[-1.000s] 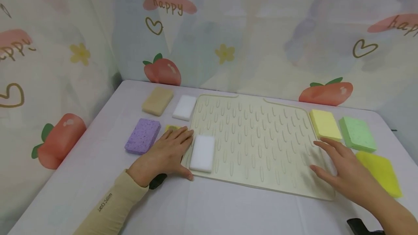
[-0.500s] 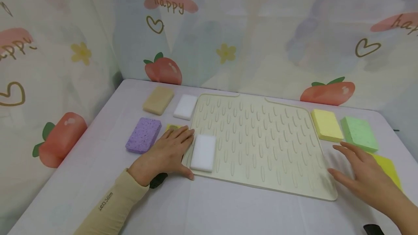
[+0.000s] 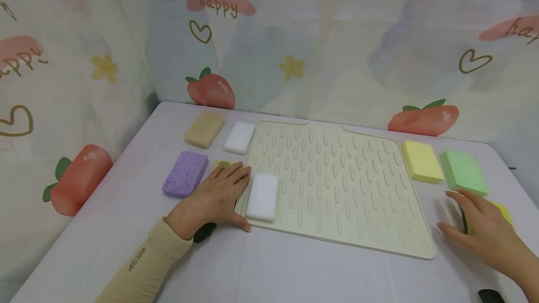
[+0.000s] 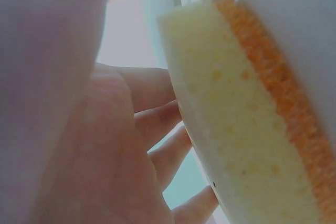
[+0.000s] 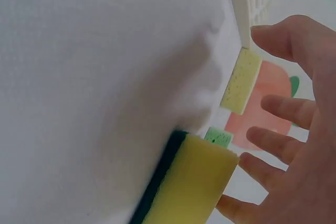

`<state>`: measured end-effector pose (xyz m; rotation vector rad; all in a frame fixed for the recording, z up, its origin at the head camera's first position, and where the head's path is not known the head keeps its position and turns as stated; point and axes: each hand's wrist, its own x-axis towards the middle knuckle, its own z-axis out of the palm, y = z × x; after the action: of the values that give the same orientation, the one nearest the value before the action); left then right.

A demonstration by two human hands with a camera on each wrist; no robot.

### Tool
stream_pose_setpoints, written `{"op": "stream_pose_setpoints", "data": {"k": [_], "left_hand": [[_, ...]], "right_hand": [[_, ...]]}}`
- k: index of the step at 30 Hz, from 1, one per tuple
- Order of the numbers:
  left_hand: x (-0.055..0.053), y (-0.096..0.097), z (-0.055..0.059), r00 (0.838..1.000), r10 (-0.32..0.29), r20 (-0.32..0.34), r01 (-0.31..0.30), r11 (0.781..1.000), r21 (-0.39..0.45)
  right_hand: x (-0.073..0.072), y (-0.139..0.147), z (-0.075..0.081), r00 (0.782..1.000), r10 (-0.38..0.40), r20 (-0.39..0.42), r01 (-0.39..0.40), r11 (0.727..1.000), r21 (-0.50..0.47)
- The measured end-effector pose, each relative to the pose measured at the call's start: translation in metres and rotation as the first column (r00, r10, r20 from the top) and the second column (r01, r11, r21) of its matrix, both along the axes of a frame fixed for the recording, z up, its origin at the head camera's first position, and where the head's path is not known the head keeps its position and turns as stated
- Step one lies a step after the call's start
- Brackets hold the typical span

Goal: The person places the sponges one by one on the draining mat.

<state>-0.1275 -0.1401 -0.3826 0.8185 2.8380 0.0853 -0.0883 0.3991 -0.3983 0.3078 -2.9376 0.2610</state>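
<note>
In the head view my left hand [image 3: 210, 202] lies with fingers spread at the left edge of a cream ribbed mat [image 3: 341, 191]. Under its fingers is a yellow sponge with an orange scouring layer [image 4: 226, 114], mostly hidden in the head view; the fingertips touch its top. Beside the left thumb, a white sponge [image 3: 262, 197] rests on the mat's near left corner. My right hand [image 3: 484, 228] hovers over a bright yellow sponge [image 5: 194, 182] with a dark green scouring layer at the table's right. Its fingers are loosely bent near that sponge, thumb apart from it; contact is unclear.
Left of the mat are a tan sponge [image 3: 205, 129], a second white sponge [image 3: 239, 137] and a purple speckled sponge [image 3: 185, 174]. Right of it are a pale yellow sponge [image 3: 422, 161] and a light green sponge [image 3: 464, 172]. Patterned cloth walls enclose the table.
My right hand has moved right, from the mat's right edge to over the bright yellow sponge, covering more of it. My left hand stays in place.
</note>
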Motion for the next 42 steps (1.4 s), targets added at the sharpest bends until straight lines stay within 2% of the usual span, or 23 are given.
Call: {"op": "stream_pose_setpoints", "data": {"k": [4, 10, 17, 21, 27, 34, 37, 42], "left_hand": [[0.0, 0.001, 0.0, 1.0, -0.002, -0.004, 0.002, 1.0, 0.006], [0.0, 0.001, 0.0, 1.0, -0.001, -0.007, 0.001, 1.0, -0.002], [0.0, 0.0, 0.0, 1.0, -0.002, -0.012, 0.002, 1.0, -0.004], [0.0, 0.0, 0.001, 1.0, 0.001, -0.008, -0.001, 1.0, -0.006], [0.0, 0.0, 0.001, 1.0, 0.008, 0.001, -0.008, 1.0, -0.002], [0.0, 0.0, -0.001, 1.0, -0.002, -0.002, 0.002, 1.0, 0.008], [0.0, 0.0, -0.001, 1.0, -0.001, 0.003, 0.001, 1.0, 0.01], [0.0, 0.001, 0.0, 1.0, -0.001, 0.007, 0.001, 1.0, 0.008]], "right_hand": [[-0.002, 0.008, 0.0, 0.998, -0.048, 0.051, 0.045, 0.998, 0.046], [-0.005, 0.018, 0.0, 0.994, -0.088, 0.069, 0.082, 0.993, 0.087], [-0.005, 0.029, 0.0, 0.974, -0.161, 0.162, 0.142, 0.983, 0.12], [-0.004, 0.031, -0.003, 0.967, -0.163, 0.195, 0.14, 0.982, 0.129], [-0.001, 0.032, -0.004, 0.983, -0.101, 0.152, 0.078, 0.985, 0.153], [0.001, 0.031, -0.004, 0.974, -0.12, 0.194, 0.095, 0.987, 0.13], [0.002, 0.033, -0.005, 0.975, -0.12, 0.186, 0.099, 0.988, 0.116], [0.003, 0.038, -0.009, 0.962, -0.152, 0.225, 0.132, 0.986, 0.102]]}}
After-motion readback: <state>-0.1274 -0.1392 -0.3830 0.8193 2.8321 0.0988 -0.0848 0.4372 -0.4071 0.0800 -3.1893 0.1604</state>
